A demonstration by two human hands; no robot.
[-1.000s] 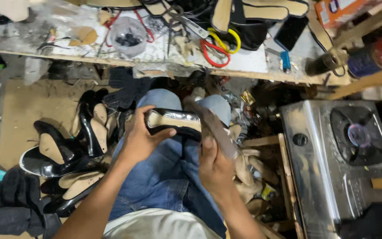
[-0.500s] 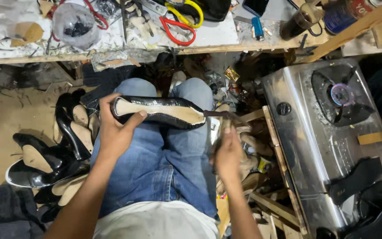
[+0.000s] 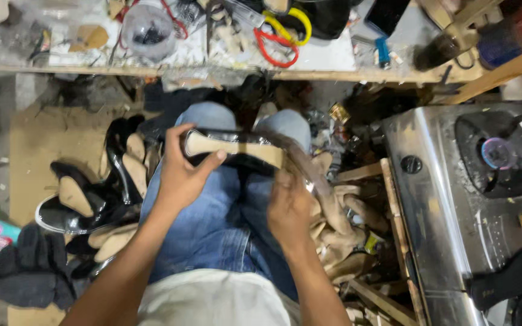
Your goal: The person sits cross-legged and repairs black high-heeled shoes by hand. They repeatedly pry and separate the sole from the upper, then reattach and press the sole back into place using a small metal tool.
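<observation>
Seen from above, a seated person in blue jeans holds a black shoe point(image 3: 237, 151) sole-up across their knees. The left hand point(image 3: 182, 175) is curled around its heel end, thumb pressed on the tan sole. The right hand point(image 3: 288, 205) is closed on what seems to be a strip or tool at the toe end, too blurred to name. A lit gas stove point(image 3: 472, 199) stands just beside the right knee; a slip could swing shoe or hand toward its flame.
</observation>
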